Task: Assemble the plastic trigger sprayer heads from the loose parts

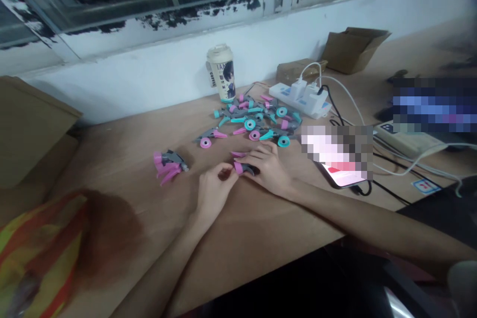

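Both hands meet on a wooden table point(122, 159) over one small spray-trigger part point(244, 169) with a grey body and pink cap. My left hand point(214, 191) pinches its pink end with curled fingers. My right hand point(266, 166) is wrapped over the grey body. A loose pink piece point(238, 154) lies just beyond my right fingers. To the left lie finished pink-and-grey triggers point(169, 164). A heap of several pink and teal trigger parts point(257, 119) is spread behind the hands.
A printed cup point(222, 72) stands at the wall. A white power strip point(301, 99) with chargers and cables sits right of the heap, a phone point(345, 176) near my right forearm. Cardboard boxes point(352, 49) stand at the back right and far left. Coloured cloth point(37, 253) covers the near left.
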`<state>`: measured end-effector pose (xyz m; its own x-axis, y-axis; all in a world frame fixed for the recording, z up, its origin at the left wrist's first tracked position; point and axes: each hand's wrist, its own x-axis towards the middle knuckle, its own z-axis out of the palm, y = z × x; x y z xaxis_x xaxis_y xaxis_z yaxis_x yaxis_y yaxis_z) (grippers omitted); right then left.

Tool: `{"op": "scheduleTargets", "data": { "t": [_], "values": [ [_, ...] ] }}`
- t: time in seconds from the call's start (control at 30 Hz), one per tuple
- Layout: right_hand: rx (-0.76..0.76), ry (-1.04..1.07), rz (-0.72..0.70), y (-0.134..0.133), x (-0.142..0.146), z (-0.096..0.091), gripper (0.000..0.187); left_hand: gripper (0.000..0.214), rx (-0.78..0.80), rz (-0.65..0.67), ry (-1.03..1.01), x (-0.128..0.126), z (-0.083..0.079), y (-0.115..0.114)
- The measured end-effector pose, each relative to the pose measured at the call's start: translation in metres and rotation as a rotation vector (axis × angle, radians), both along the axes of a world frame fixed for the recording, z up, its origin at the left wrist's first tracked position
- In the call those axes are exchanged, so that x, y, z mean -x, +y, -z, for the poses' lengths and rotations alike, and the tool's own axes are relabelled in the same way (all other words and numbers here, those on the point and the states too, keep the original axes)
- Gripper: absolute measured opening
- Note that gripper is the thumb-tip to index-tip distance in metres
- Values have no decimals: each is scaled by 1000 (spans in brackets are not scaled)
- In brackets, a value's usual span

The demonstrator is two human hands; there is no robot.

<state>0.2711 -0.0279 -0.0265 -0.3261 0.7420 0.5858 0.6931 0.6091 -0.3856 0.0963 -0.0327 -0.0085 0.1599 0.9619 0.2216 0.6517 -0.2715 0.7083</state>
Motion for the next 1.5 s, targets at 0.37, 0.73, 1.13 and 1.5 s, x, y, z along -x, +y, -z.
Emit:
{"op": "scheduleTargets", "data": {
  "t": [0.37, 0.73, 1.13, 1.5],
  "values": [
    [0, 42, 105, 3, -6, -5, 21, 9, -210, -129, 113, 15, 4, 14],
    [16, 352, 81, 4, -5, -6, 27, 13, -324, -193, -43, 17, 4, 30],
    [114, 580, 130, 12, -14, -13, 31, 20, -130, -126, -266, 11, 6, 35],
    [19, 406, -40, 0, -8, -15, 23, 20, 123, 78, -597, -8, -15, 10]
  ]
}}
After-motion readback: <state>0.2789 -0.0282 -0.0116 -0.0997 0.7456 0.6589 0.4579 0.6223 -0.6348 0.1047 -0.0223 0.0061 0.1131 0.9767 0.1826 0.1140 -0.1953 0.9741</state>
